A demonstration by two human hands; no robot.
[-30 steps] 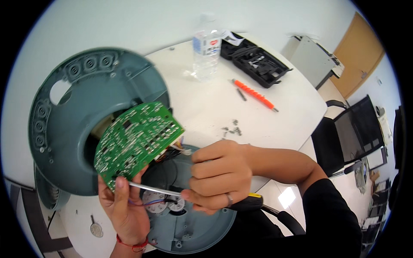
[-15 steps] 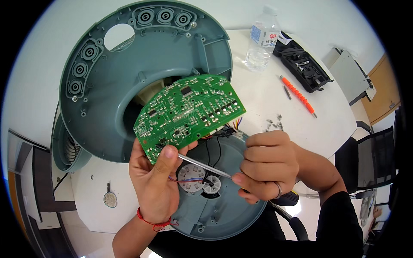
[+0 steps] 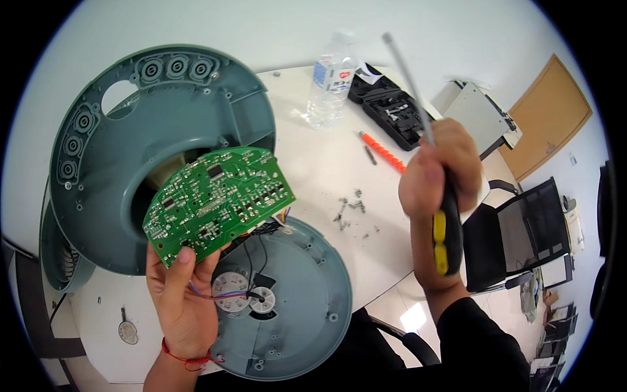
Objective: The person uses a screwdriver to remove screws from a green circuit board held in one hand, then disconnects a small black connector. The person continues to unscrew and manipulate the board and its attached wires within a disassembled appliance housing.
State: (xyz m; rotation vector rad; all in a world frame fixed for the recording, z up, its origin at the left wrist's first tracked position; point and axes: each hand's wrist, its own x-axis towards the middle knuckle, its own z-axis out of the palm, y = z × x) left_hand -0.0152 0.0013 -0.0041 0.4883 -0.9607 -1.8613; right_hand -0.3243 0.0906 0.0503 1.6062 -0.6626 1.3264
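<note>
A green circuit board [image 3: 219,199] is gripped at its lower left corner by my left hand [image 3: 183,287], thumb on the component side. Coloured wires run from beneath it toward a round grey-green plastic cover [image 3: 300,326], which has two pale round parts and lies below the board. Behind it stands a larger grey-green ring-shaped housing [image 3: 189,104] with round button mounts. My right hand [image 3: 441,173], somewhat blurred, is closed around a screwdriver [image 3: 447,228] with a black and yellow handle, its shaft pointing up and away from the board.
Several loose screws [image 3: 351,208] lie on the white table [image 3: 307,170]. Farther back are a water bottle [image 3: 331,81], a black tool case [image 3: 388,111] and an orange flexible shaft [image 3: 382,151]. A small metal-looking disc [image 3: 128,332] lies at left. A black chair [image 3: 516,228] stands at right.
My right hand has lifted the screwdriver away from the board, up and to the right, turning its tip upward. The view has shifted right; my left hand still holds the board.
</note>
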